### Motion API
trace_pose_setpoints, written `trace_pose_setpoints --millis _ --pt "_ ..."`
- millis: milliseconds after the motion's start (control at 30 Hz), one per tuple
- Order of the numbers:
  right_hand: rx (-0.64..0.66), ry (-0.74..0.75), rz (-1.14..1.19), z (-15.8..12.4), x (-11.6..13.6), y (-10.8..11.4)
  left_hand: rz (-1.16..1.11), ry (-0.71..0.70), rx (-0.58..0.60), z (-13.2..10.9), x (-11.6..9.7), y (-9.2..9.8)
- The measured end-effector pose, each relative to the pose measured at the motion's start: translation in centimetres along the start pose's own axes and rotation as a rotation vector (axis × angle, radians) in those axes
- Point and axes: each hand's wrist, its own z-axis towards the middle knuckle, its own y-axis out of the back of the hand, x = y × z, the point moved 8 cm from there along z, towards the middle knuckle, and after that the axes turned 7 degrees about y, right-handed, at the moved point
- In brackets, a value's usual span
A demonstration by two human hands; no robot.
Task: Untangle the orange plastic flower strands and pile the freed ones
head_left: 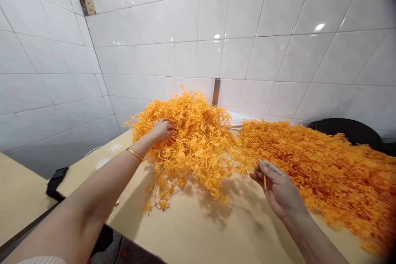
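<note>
A large heap of orange plastic flower sprays [194, 144], with thin branching stems and small blossoms, sits on the pale yellow table. My left hand [163, 129], with a gold bangle at the wrist, reaches into the left side of this heap. Its fingers curl around some of the sprays, their tips partly hidden. To the right, my right hand [275, 185] pinches an orange plastic stem [265, 182] between thumb and fingers. The short stem end sticks out below the fingers, and thin orange branches lead from them toward the heap.
A second, longer pile of orange sprays [334, 169] spreads along the table's right side. Behind it lies a black rounded object [346, 131]. A metal strip [216, 92] stands against the tiled wall. A gap separates this table [185, 231] from another tabletop [21, 194] at left.
</note>
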Motion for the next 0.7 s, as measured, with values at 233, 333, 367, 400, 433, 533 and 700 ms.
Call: trace_pose_setpoints --millis 233,333,367,400,433,533,700 --pt "0.098 -0.048 -0.041 -0.7 -2.0 -2.4 -0.119 -0.19 -0.379 -7.9 -11.4 5.8" --pt "0.153 -0.001 -0.107 -1.3 -1.7 -3.3 -0.035 -0.52 -0.129 -10.9 -15.8 2.3" --pt "0.171 0.023 -0.145 -1.5 -1.4 -3.1 -0.009 -0.554 -0.045 -11.3 -15.8 0.9" --pt "0.171 0.051 -0.19 -1.7 -0.9 -2.4 0.013 -0.536 0.012 -11.2 -14.9 -0.3" --pt "0.144 0.084 -0.24 -1.8 -0.2 -1.2 0.03 -0.482 0.034 -10.9 -13.4 -1.2" --pt "-0.093 0.193 -0.331 -2.2 2.7 4.6 0.126 -0.298 0.031 -9.7 -8.4 -2.7" --pt "-0.24 0.246 -0.285 -3.2 6.9 9.2 0.177 -0.299 0.035 -9.4 -7.0 -3.4"
